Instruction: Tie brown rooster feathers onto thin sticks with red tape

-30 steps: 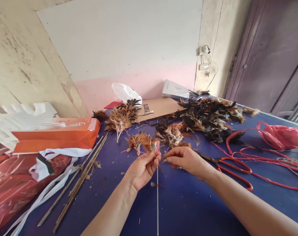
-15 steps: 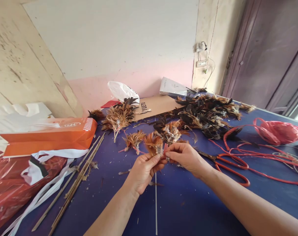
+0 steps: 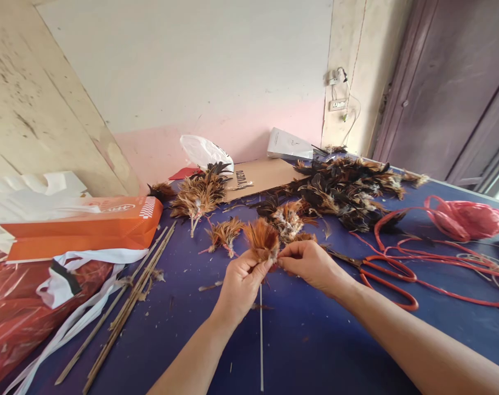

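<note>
My left hand [image 3: 242, 282] pinches the base of a small fan of orange-brown feathers [image 3: 262, 238] above the blue table [image 3: 315, 340]. My right hand [image 3: 309, 263] meets it from the right, fingers closed on the same base, where a bit of red string shows. Other tied feather bunches [image 3: 224, 233] lie just beyond my hands. A large loose heap of dark and brown feathers [image 3: 348, 189] covers the table's far right part.
Red-handled scissors [image 3: 381, 271] lie right of my right hand, with red string [image 3: 442, 269] and a pink string bundle [image 3: 465, 219] beyond. Thin sticks [image 3: 126, 307] lie at left beside an orange paper bag [image 3: 85, 227] and a red plastic bag [image 3: 23, 312]. Flat cardboard [image 3: 260, 175] lies at the back.
My hands have drawn together. The feather bunch has turned upright in my left fingers, and my right hand has come onto its base.
</note>
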### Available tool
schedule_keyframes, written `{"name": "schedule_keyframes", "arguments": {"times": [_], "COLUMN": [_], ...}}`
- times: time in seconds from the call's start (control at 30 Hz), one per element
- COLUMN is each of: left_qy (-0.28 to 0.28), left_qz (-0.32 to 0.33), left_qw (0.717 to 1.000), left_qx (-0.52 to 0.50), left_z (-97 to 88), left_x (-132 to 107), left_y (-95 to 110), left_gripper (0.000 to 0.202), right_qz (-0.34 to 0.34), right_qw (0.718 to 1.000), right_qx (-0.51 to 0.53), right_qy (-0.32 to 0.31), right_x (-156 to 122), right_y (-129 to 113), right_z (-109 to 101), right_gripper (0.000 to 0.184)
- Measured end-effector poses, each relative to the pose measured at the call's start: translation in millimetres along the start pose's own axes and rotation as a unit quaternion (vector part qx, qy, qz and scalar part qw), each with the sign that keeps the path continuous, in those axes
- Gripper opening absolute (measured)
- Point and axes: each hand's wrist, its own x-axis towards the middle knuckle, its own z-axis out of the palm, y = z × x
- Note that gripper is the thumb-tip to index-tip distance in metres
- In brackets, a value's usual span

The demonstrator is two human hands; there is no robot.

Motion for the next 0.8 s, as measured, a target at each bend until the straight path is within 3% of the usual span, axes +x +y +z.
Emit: {"name": "schedule_keyframes", "arguments": {"times": [0.17,0.3,0.43,0.53,0.67,0.73,0.8], "left_qy": [0.027,0.037,0.018,-0.043,-0.125,-0.142,-0.140], "left_qz": [0.035,0.008,-0.068,-0.119,-0.180,-0.198,-0.201], "left_qw": [0.997,0.999,0.989,0.959,0.939,0.945,0.960], "left_qx": [0.057,0.029,-0.128,-0.254,-0.264,-0.218,-0.135], "left_z": [2.7,4.9,2.9,-5.1,-23.6,-35.2,-48.4], "left_x": [-1.9,-2.8,-1.4,-0.5,1.1,3.6,7.3], "left_y": [5.1,5.6,3.0,4.2,4.8,2.5,-2.0], "left_gripper": [0.023,0.024,0.022,0.017,0.015,0.018,0.021], "right_qz": [0.010,0.012,0.000,0.022,0.096,0.123,0.124], "right_qw": [1.000,1.000,1.000,0.988,0.907,0.861,0.823], "right_qx": [-0.004,0.000,0.030,0.148,0.401,0.480,0.522], "right_qy": [0.005,-0.001,0.008,0.039,0.088,0.114,0.185], "right_x": [-1.7,-3.2,-0.6,6.8,19.7,25.5,30.2], "right_y": [-3.3,-6.2,-3.7,1.3,7.6,10.9,15.0], "right_z": [1.1,2.6,2.6,-6.9,-38.0,-56.5,-73.7], "right_gripper": [0.021,0.018,0.015,0.010,0.006,0.012,0.016]}}
